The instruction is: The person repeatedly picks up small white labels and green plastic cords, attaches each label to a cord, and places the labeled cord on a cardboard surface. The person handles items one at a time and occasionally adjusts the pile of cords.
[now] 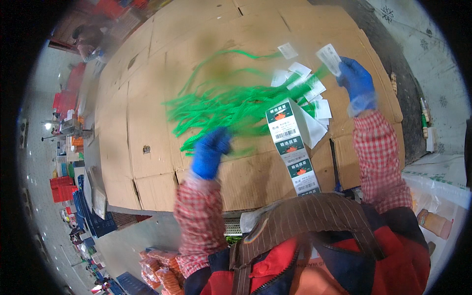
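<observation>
My right hand (356, 81), in a blue glove, pinches a white label (329, 58) at the right, with a blurred green mesh strip running down and left from it. My left hand (211, 150), also gloved in blue, has its fingers curled at the near edge of a pile of green mesh net bags (216, 105). What those fingers hold is hidden and smeared by motion. White labels (313, 88) are gathered at the pile's right end. A strip of printed labels in green, white and orange (290, 145) trails from the pile toward my body.
Flattened brown cardboard (157, 98) covers the table. A loose white label (287, 50) lies beyond the pile. Bagged orange carrots (164, 270) are below the table's near left side, and a white bin (442, 206) stands at the right. Another person (88, 44) is at the far left.
</observation>
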`<state>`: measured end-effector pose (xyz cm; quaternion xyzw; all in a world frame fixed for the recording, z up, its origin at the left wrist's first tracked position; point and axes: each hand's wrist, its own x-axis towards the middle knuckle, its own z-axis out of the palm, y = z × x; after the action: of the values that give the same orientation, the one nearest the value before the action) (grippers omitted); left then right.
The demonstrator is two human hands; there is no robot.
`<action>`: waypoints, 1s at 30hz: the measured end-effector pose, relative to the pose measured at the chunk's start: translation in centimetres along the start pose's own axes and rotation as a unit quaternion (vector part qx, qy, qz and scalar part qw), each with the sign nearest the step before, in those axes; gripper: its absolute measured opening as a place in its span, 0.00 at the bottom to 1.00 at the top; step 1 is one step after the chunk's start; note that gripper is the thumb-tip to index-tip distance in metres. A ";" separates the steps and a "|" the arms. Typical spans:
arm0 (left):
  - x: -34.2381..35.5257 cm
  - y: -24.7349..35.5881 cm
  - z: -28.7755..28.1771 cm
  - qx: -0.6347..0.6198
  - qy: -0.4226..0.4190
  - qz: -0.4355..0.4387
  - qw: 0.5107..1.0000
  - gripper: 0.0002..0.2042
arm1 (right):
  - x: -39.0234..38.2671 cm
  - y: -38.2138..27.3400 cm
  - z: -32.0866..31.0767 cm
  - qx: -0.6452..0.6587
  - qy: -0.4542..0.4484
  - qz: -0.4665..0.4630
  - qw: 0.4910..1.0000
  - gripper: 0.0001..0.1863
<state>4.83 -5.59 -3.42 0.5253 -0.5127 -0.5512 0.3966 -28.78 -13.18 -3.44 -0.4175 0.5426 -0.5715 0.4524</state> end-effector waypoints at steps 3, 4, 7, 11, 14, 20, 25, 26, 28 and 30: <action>5.6 1.3 -4.8 0.236 0.100 0.165 0.952 0.07 | 4.1 3.1 0.1 0.038 -0.013 0.040 0.998 0.12; 7.8 2.2 -5.8 0.350 0.120 0.175 0.912 0.07 | 5.1 3.9 0.3 0.045 -0.021 0.052 0.997 0.13; 11.4 3.2 -5.5 0.600 0.267 0.266 0.706 0.18 | 6.5 4.9 1.3 0.239 -0.009 0.121 0.963 0.15; 9.7 0.6 -1.1 0.550 0.268 0.298 0.732 0.21 | 3.0 4.7 2.2 -0.120 -0.181 0.069 0.974 0.18; 5.8 -3.3 3.8 0.236 0.103 0.011 0.966 0.10 | -1.8 5.6 3.7 -0.109 -0.330 0.068 0.935 0.13; 0.1 -5.2 10.0 -0.268 0.029 -0.180 0.946 0.13 | -4.5 6.0 5.5 -0.134 -0.333 -0.109 0.927 0.16; -3.4 -1.7 10.9 -0.185 0.018 -0.100 0.978 0.11 | -7.2 1.8 4.4 -0.348 -0.222 -0.310 0.856 0.20; -4.2 -1.0 11.1 -0.174 0.016 -0.087 0.981 0.11 | -7.7 0.9 4.3 -0.335 -0.204 -0.341 0.854 0.19; -5.8 0.2 11.7 -0.178 0.029 -0.073 0.981 0.11 | -8.9 -0.4 4.0 -0.298 -0.166 -0.413 0.844 0.17; -7.0 1.3 12.1 -0.194 0.033 -0.056 0.979 0.12 | -10.6 -1.3 3.6 -0.189 -0.192 -0.315 0.910 0.12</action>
<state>-6.32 2.84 -1.90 0.4842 -0.3528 -0.6436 0.4763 -22.79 -3.80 -1.73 -0.7460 0.3834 -0.4798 0.2576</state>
